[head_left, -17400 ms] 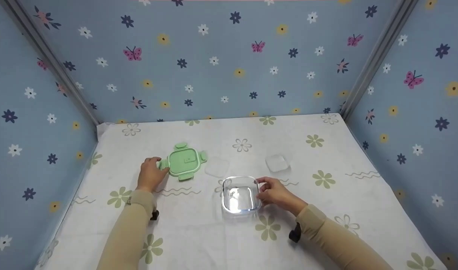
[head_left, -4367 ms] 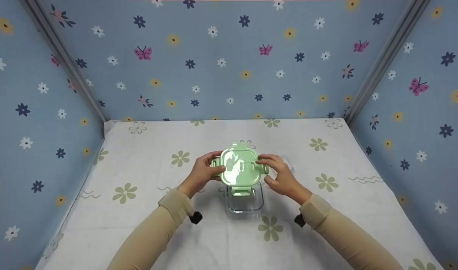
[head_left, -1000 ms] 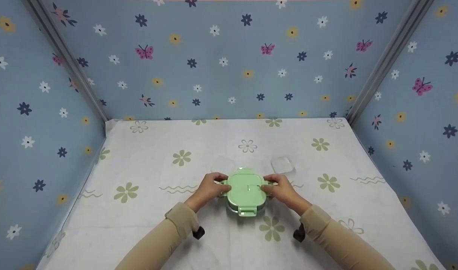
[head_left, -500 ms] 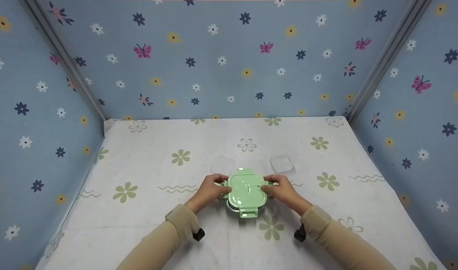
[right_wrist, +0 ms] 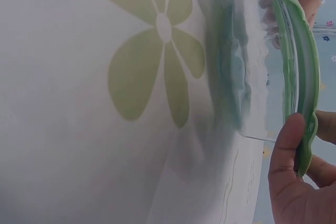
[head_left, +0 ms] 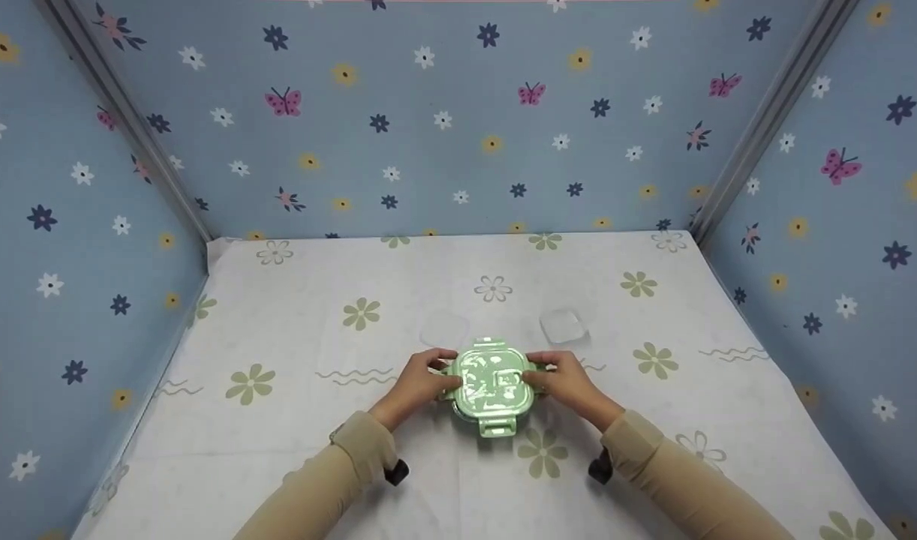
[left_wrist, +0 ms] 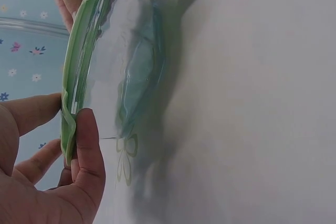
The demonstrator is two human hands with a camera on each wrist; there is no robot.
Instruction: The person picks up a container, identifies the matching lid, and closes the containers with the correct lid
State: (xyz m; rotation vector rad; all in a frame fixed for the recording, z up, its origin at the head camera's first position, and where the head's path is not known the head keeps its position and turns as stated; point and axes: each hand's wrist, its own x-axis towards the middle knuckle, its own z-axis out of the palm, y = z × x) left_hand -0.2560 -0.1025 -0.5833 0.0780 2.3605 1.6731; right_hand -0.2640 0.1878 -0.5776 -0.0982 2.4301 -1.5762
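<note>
A green lid with side clips sits over the square clear glass food container on the cloth. My left hand pinches the lid's left clip between thumb and fingers. On the opposite side my right hand pinches the right clip in the same way. In the left wrist view the lid's clip stands out sideways from the glass wall, with a finger against it. From above, the lid hides most of the container, and the front clip sticks out toward me.
Behind the lid, a small clear square piece lies to the right and a fainter transparent flat piece to the left. A white flowered cloth covers the table. Blue flowered panels enclose the back and sides.
The lid, earlier lying at the left and then held raised over the container, now rests on it with both hands at its clips. Over the last second it has barely shifted.
</note>
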